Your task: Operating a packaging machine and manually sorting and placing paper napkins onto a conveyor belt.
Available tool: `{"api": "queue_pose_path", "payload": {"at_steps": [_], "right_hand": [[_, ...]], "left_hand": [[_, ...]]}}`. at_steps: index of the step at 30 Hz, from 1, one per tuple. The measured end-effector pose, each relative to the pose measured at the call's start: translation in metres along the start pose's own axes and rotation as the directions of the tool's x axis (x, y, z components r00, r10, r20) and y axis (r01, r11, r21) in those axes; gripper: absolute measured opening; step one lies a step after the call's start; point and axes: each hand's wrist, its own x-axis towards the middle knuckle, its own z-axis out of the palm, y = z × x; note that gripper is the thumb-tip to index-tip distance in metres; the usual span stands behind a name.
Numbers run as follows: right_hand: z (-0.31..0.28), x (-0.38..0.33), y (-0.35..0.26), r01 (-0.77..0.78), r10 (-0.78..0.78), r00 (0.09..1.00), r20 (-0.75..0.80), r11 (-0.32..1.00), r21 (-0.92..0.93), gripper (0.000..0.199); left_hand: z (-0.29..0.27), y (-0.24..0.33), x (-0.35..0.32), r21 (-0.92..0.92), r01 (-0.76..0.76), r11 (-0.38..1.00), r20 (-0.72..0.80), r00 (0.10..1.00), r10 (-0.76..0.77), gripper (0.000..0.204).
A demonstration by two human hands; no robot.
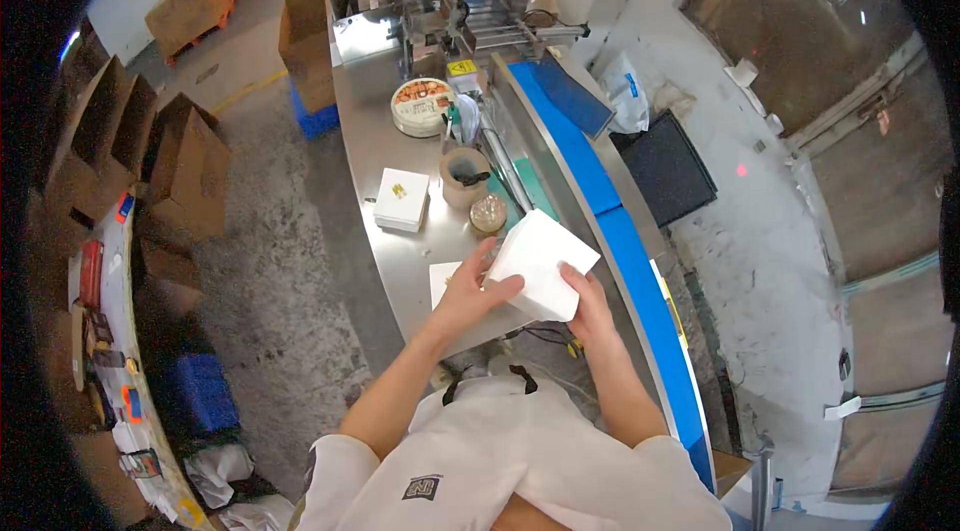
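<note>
I hold a white flat box (541, 258) above the near end of a steel table (372, 153). My left hand (470, 289) grips its left side, thumb on top. My right hand (588, 302) holds its lower right edge. The box is tilted, with one corner pointing toward the blue conveyor belt (640, 276) on my right. A white sheet (442, 281) lies on the table under my left hand.
On the table stand a stack of white boxes (402, 199), a brown cup (464, 177), a clear round lid (488, 214) and a round tin (423, 107). A packing machine (450, 11) sits at the far end. Open cardboard boxes (185, 171) stand on the floor at left.
</note>
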Motion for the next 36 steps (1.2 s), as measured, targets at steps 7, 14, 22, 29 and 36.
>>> {"api": "queue_pose_path", "payload": {"at_steps": [7,14,22,29,36], "right_hand": [[0.000,-0.014,0.001,0.033,-0.034,0.999,0.039,0.999,0.034,0.069],[-0.010,0.007,-0.018,0.083,-0.084,0.996,0.028,0.996,0.041,0.069],[-0.045,0.126,-0.078,0.218,-0.217,0.976,-0.020,0.965,0.145,0.057],[-0.074,0.357,-0.122,0.261,-0.236,0.965,-0.117,0.920,0.291,0.058],[-0.059,0.585,-0.083,0.247,-0.191,0.962,-0.193,0.910,0.331,0.072]], "left_hand": [[-0.001,0.003,0.000,-0.108,-0.066,0.992,0.025,0.997,0.069,0.082],[0.003,0.006,0.032,-0.157,-0.082,0.984,0.082,0.992,0.096,0.071],[0.015,0.010,0.112,-0.170,-0.177,0.969,-0.174,0.974,0.147,0.060],[-0.005,-0.076,0.103,-0.041,0.180,0.983,-0.380,0.907,-0.182,0.049],[0.020,-0.163,0.022,0.084,0.535,0.841,-0.545,0.731,-0.411,0.057]]}}
